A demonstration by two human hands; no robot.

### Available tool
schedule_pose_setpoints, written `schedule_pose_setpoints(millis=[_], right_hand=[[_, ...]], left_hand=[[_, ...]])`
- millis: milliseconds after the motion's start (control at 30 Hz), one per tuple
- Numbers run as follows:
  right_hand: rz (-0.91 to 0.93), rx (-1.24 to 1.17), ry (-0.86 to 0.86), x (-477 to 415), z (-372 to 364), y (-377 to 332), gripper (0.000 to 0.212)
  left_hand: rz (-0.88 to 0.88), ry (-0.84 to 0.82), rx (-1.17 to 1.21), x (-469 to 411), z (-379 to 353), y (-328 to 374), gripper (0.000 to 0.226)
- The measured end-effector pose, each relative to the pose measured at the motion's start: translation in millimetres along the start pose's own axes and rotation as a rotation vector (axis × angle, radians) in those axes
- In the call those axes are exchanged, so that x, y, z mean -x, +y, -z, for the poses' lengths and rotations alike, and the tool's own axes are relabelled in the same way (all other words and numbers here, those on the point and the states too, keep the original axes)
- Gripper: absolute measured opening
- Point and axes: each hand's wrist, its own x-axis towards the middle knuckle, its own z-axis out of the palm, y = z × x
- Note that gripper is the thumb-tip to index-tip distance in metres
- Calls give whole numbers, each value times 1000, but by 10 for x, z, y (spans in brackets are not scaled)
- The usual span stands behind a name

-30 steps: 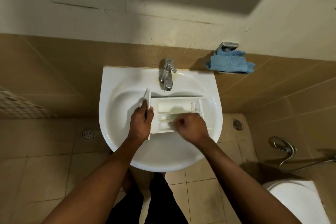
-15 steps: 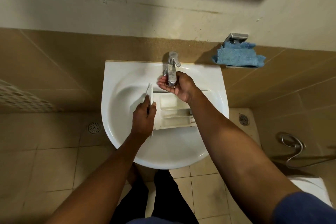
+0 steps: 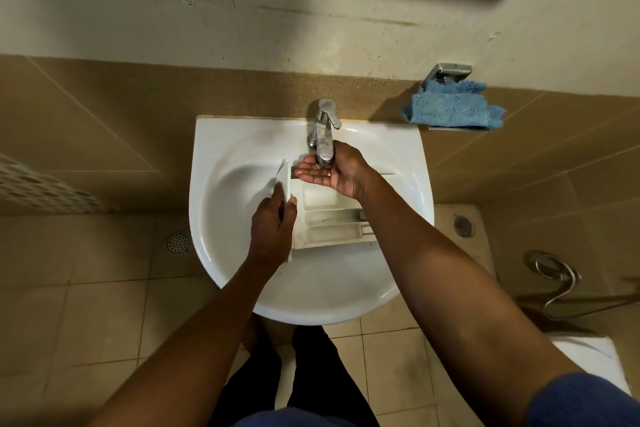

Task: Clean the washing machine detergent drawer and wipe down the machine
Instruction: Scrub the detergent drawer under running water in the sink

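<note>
A white detergent drawer (image 3: 332,224) with several compartments lies in the white wash basin (image 3: 221,204), its front panel to the left. My left hand (image 3: 273,222) grips that front panel, thumb on the inner side. My right hand (image 3: 334,172) is cupped palm up, fingers straight, just under the spout of the chrome tap (image 3: 324,135), above the drawer's far end. It holds nothing. The palm looks wet.
A folded blue cloth (image 3: 452,111) sits on a small metal wall shelf to the right of the basin. Floor drains lie at left (image 3: 178,242) and right (image 3: 463,226). A hose sprayer (image 3: 554,277) and a white toilet edge (image 3: 588,354) are at right.
My right hand left the drawer's compartments and moved up under the tap spout, turning palm up. My left hand has kept its grip on the front panel. The view shifted slightly downward.
</note>
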Motion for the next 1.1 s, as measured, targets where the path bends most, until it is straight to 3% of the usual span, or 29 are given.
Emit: schedule_pose_setpoints(millis=[133, 233, 300, 367, 433, 567, 667, 800, 900, 1000, 1100], right_hand=[[94, 263, 186, 377, 54, 183, 40], [197, 416, 139, 671, 4, 664, 40], [407, 646, 70, 821, -13, 1030, 43], [689, 1036, 40, 962, 41, 1255, 37], [806, 1265, 57, 1067, 162, 1330, 39], [872, 1206, 279, 1141, 285, 1280, 37], [980, 1361, 195, 1066, 114, 1383, 28], [983, 1643, 53, 1126, 247, 1670, 43], [1015, 1672, 173, 1241, 606, 1554, 35], [906, 1703, 370, 1197, 652, 1315, 25], [917, 1627, 308, 949, 289, 1374, 29]], left_hand=[[1, 4, 5, -8, -12, -18, 43], [-1, 13, 8, -13, -10, -23, 48], [-3, 11, 14, -17, -2, -26, 49], [-9, 4, 21, -11, 6, -21, 51], [0, -4, 27, -9, 6, -11, 52], [27, -17, 36, -2, -1, 14, 52], [17, -21, 27, -21, 19, 0, 48], [18, -27, 49, -31, 61, 2, 42], [14, -42, 27, -16, 39, 17, 41], [16, -40, 15, -19, -36, 41, 44], [35, -24, 20, -27, -42, 23, 49]])
